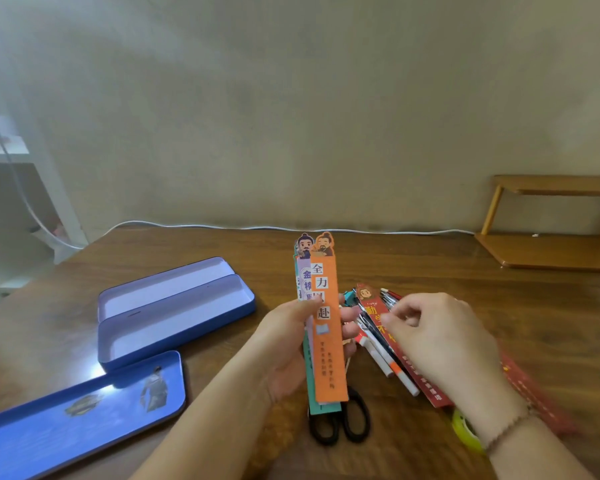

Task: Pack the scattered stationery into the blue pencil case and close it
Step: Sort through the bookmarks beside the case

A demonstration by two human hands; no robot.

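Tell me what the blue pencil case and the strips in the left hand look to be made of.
Blue pencil case: likely painted metal tin; thin rigid walls, rounded corners, and its separate lid shows a glossy glare.
Bookmarks in the left hand: probably printed card or paper; flat, thin, matte, with die-cut figure tops, standing straight without drooping.

Left hand (291, 344) upright, fingers clamped; right hand (437, 334) palm-down, fingertips pinched.

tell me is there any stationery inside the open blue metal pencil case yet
No, the open blue metal pencil case shows only bare pale lining, while the left hand holds the paper bookmarks above the table.
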